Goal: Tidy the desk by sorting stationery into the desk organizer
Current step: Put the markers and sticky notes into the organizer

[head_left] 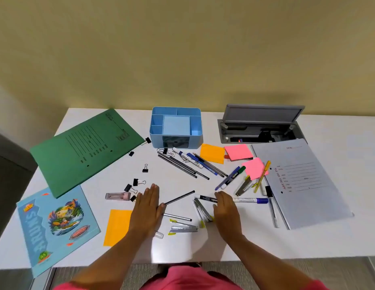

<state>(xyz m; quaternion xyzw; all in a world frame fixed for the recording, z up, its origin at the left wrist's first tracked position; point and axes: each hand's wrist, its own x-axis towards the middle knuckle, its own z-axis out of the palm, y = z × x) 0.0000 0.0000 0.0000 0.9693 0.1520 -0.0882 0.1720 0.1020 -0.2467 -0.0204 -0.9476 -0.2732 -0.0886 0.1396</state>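
**Opening of the sort, nothing yet grasped.** Both hands lie palm-down on the table [98, 178] in the lower centre of the frame, fingers straight and together. The left hand [146, 208] holds nothing. The right hand [224, 208] also holds nothing, and its fingertips reach the end of a black marker [205, 198]; whether they touch it cannot be told. A black pencil [179, 197] lies between the two hands.

The desk organizer [156, 139] stands in the upper centre of the frame, well apart from the hands. It is a pale blue box with rounded corners. Its top is divided into one large square compartment and narrower slots to the left and behind, and a small drawer sits in the front wall. No stationery shows in any compartment, so the sorting appears not yet begun.

The next move probably calls for pinching one slim item near the hands and carrying it past the pile of pens [182, 166] to a narrow slot. Binder clips [138, 182] lie scattered at centre left.
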